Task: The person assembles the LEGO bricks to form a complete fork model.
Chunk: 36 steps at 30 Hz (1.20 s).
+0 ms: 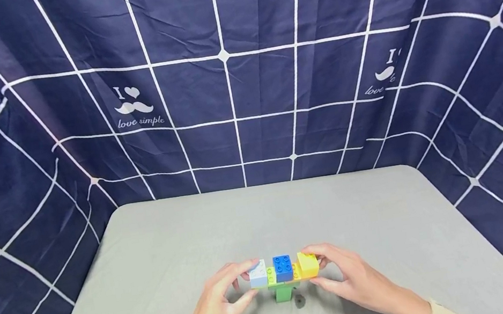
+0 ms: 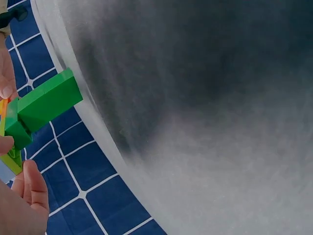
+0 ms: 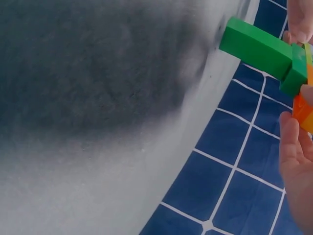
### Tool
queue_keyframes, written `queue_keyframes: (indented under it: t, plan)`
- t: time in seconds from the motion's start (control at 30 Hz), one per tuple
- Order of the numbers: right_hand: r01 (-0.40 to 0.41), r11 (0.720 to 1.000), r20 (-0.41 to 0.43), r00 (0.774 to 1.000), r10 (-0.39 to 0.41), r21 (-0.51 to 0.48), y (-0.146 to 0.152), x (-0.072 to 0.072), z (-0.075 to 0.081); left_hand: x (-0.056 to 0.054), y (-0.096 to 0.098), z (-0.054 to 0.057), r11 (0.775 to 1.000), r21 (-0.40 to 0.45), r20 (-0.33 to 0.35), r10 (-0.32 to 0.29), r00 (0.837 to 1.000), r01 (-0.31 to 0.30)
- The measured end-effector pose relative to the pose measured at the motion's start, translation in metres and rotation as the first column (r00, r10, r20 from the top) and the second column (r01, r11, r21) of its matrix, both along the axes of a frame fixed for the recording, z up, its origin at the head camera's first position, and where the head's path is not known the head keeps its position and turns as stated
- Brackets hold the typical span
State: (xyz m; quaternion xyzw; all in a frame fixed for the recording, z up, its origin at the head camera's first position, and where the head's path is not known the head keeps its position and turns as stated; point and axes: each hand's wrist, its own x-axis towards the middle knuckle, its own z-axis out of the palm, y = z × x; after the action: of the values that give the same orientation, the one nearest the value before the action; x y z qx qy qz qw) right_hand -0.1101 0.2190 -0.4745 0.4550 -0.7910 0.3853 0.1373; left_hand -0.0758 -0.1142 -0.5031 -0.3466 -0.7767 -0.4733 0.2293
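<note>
A toy-brick build spans the gap between both hands. Its top row has a pale white-blue brick (image 1: pixel 258 275) at the left, a blue brick (image 1: pixel 283 268) in the middle and a yellow brick (image 1: pixel 309 265) at the right. Lime and orange pieces (image 3: pixel 301 108) lie beneath that row, and a green column (image 2: pixel 50 96) extends down from the centre. My left hand (image 1: pixel 219 298) pinches the pale end between thumb and fingers. At the yellow end, my right hand (image 1: pixel 355 278) grips in the same way. Whether the column's foot touches the table cannot be told.
Under the build is a light grey table (image 1: pixel 184 232) with rounded far corners. A dark blue curtain (image 1: pixel 265 84) with white grid lines hangs behind it and along both sides. A small dark spot (image 1: pixel 299 300) shows on the tabletop beside the green column.
</note>
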Motion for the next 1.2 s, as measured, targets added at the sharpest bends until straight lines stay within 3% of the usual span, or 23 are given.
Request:
queue_keyframes:
  t: [0.27, 0.57, 0.7, 0.83, 1.0, 1.2]
  plan:
    - [0.026, 0.999, -0.028, 0.999, -0.027, -0.035, -0.001, -0.004, -0.001, -0.008, -0.002, 0.004, 1.0, 0.021, 0.064, -0.008, 0.998, 0.006]
    - [0.002, 0.995, 0.106, 0.994, 0.009, -0.096, -0.007, -0.014, 0.0, -0.017, -0.001, 0.009, 0.998, 0.061, 0.111, -0.013, 0.994, 0.007]
    - [0.025, 0.994, 0.205, 0.979, -0.002, -0.111, -0.01, -0.018, -0.004, -0.024, 0.0, 0.008, 0.998, 0.051, 0.194, 0.013, 0.981, -0.024]
    - [0.07, 0.994, 0.239, 0.97, -0.048, -0.085, -0.012, -0.023, -0.007, -0.031, 0.0, 0.008, 0.998, 0.047, 0.266, 0.021, 0.964, -0.034]
    - [0.089, 0.995, 0.219, 0.973, -0.075, -0.052, -0.014, -0.031, -0.009, -0.039, -0.002, 0.007, 0.999, 0.034, 0.304, 0.015, 0.953, -0.027]
    - [0.107, 0.994, 0.331, 0.94, -0.089, -0.035, -0.015, -0.039, -0.009, -0.048, -0.004, 0.004, 0.999, 0.031, 0.328, 0.024, 0.944, -0.037]
